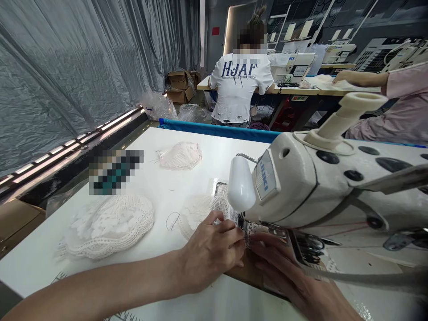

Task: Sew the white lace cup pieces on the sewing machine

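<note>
My left hand [214,249] rests left of the needle area with its fingers curled and closed on white lace fabric [195,209]. The lace runs under the head of a white sewing machine [290,178]. My right hand [290,272] lies low beneath the machine arm, its fingers stretched out side by side with the tips at the lace edge; the machine partly covers it. Around the needle, fingers and machine hide the fabric. A loose thread [172,221] curls on the table left of the lace.
A pile of white lace pieces [110,225] lies on the white table [187,285] at left, and a pale pink piece [180,156] farther back. A pixelated item [115,171] sits at the left edge. Beyond, a person in a white shirt [239,84] and a pink sleeve [406,84] are visible.
</note>
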A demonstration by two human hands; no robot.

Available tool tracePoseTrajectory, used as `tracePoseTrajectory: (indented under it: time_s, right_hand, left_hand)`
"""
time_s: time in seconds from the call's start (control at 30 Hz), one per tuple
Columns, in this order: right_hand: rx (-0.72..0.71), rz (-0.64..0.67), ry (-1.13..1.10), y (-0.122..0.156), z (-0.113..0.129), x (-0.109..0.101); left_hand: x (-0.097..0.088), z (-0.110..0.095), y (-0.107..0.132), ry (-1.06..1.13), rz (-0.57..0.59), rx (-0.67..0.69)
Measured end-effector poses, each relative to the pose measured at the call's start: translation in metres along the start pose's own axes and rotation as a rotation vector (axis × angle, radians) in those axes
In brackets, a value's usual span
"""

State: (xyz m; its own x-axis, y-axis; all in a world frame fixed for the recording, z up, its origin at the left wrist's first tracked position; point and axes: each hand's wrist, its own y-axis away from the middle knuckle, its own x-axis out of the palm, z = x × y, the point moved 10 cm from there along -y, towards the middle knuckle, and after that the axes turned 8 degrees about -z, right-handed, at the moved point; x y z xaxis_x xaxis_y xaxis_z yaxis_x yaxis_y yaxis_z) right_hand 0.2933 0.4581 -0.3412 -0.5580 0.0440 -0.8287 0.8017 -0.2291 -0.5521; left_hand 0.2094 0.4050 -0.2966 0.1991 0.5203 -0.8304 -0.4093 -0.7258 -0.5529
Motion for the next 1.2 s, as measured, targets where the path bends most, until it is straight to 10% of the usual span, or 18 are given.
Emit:
tracePoseTrajectory:
  time_s: [1.2]
  right_hand:
    - [-0.039,-0.008,0.019,-0.0013,0.0042,-0.0017]
  left_hand:
    - [-0.0026,-0.0003,-0.0004,-0.008,-0.009,-0.005]
